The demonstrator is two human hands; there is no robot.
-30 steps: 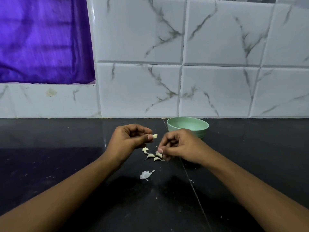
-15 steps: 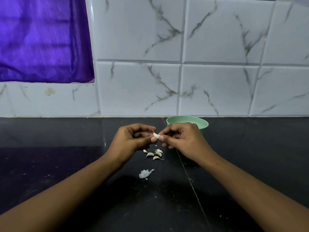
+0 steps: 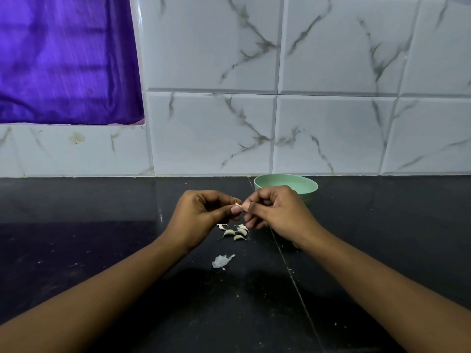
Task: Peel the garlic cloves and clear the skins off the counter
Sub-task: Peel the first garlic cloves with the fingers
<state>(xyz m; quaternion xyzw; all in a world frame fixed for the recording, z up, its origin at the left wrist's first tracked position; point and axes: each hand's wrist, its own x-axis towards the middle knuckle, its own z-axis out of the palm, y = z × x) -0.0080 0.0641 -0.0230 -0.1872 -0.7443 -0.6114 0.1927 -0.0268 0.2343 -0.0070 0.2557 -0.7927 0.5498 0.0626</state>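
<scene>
The left hand (image 3: 201,215) and right hand (image 3: 275,212) meet above the counter (image 3: 102,238), fingers curled, both pinching one small clove (image 3: 238,204) between thumb and fingertips. Just below them a cluster of loose cloves (image 3: 235,233) lies on the dark counter, and a scrap of white skin (image 3: 221,261) lies nearer the person, apart from the cluster. A green bowl (image 3: 309,186) stands by the tiled wall, partly hidden behind the right hand; what it holds cannot be told from this angle.

Black counter (image 3: 102,250) bearing a cluster of garlic cloves (image 3: 234,233), 1 loose skin (image 3: 221,261) in front, and 1 green bowl (image 3: 281,183) at the rear.
</scene>
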